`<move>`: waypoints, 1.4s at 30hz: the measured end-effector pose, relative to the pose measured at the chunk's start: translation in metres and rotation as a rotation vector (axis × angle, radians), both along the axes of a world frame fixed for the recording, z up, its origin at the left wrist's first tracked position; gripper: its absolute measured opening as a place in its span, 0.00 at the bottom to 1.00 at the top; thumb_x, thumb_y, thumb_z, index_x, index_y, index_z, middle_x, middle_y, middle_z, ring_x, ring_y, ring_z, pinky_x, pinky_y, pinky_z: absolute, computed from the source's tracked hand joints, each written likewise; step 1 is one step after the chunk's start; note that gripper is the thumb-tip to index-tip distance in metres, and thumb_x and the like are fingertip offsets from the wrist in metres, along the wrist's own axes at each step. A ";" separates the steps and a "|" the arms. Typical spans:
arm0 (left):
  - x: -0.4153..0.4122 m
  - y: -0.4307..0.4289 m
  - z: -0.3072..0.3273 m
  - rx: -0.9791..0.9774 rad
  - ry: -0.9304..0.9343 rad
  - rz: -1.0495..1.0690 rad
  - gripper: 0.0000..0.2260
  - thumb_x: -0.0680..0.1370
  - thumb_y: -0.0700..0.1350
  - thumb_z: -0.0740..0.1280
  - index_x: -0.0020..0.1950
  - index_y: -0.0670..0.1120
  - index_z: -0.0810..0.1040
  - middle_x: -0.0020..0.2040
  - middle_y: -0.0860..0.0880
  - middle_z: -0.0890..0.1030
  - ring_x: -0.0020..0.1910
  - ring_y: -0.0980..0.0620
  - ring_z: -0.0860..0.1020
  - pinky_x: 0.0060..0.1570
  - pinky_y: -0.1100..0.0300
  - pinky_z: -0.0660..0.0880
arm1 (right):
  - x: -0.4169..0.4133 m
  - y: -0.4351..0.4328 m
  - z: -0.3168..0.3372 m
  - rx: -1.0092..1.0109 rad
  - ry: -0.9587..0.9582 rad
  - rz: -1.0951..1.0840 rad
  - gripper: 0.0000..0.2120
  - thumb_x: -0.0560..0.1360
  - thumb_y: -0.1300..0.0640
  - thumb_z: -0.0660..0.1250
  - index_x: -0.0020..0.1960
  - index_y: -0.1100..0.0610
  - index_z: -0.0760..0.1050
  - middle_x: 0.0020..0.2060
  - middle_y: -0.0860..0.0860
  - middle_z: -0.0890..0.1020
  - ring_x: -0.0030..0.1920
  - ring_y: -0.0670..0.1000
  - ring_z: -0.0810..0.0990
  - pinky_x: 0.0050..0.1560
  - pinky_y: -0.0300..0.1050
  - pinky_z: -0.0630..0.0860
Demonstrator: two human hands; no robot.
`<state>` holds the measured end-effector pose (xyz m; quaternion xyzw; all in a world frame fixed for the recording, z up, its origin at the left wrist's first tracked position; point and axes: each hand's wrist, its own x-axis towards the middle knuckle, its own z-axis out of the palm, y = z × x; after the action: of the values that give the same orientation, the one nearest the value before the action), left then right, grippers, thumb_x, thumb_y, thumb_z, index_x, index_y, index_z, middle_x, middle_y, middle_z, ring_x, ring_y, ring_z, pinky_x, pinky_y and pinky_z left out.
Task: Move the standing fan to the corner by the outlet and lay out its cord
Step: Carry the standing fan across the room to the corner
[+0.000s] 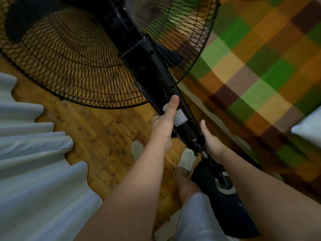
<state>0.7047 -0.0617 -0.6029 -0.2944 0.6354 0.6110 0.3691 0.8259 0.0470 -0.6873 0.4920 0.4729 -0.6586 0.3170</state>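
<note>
Head view, looking down along a black standing fan (152, 70), tilted and held above the wooden floor (97, 129). Left hand (164, 125) clenched around the fan's upper column, thumb lying up along it beside a white label (180, 117). Right hand (211, 141) wrapped on the far side of the same column, just below the left, near the collar where the column narrows to a metal pole. Wire cage (69, 66) of the fan head spread wide above both hands, dark motor housing at top left. Round black base (224, 200) below the hands, lifted and tipped, close to the person's right leg. Two pale perforated shoes (186, 160) on the floor under the column. Light blue pleated curtain (34, 162) left of the fan. Checked green, orange and brown bedcover (260, 66) right of the fan, with a white pillow corner (309, 126) at its edge. Cord and outlet not made out.
</note>
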 end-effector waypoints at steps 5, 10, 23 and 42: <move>-0.006 -0.011 0.000 -0.031 -0.009 0.027 0.50 0.39 0.76 0.75 0.54 0.51 0.74 0.49 0.51 0.84 0.45 0.51 0.86 0.46 0.50 0.82 | -0.004 -0.021 0.010 0.049 0.009 -0.046 0.59 0.54 0.12 0.51 0.74 0.47 0.69 0.68 0.49 0.76 0.62 0.49 0.74 0.66 0.52 0.65; 0.002 -0.021 0.014 -0.051 -0.026 0.084 0.56 0.41 0.77 0.75 0.62 0.48 0.73 0.53 0.49 0.83 0.48 0.51 0.84 0.34 0.58 0.80 | 0.000 -0.032 0.021 0.050 0.049 -0.048 0.48 0.55 0.13 0.54 0.60 0.43 0.80 0.52 0.39 0.83 0.58 0.45 0.78 0.60 0.49 0.67; -0.016 -0.056 0.086 -0.003 -0.037 0.118 0.62 0.42 0.79 0.73 0.69 0.48 0.71 0.60 0.47 0.80 0.56 0.43 0.81 0.58 0.41 0.78 | -0.020 -0.063 0.094 0.133 0.017 -0.066 0.36 0.58 0.18 0.60 0.44 0.48 0.80 0.37 0.43 0.83 0.41 0.44 0.82 0.45 0.44 0.71; -0.123 -0.147 0.194 0.129 -0.035 0.276 0.55 0.52 0.79 0.71 0.70 0.47 0.72 0.69 0.46 0.76 0.62 0.44 0.74 0.61 0.45 0.72 | -0.122 -0.138 0.233 0.214 0.137 0.175 0.65 0.49 0.15 0.65 0.74 0.56 0.68 0.69 0.52 0.75 0.67 0.55 0.75 0.60 0.48 0.70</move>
<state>0.5818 -0.2092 -0.4088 -0.3653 0.5419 0.6902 0.3106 0.7041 -0.0914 -0.4540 0.4338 0.6022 -0.6062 0.2858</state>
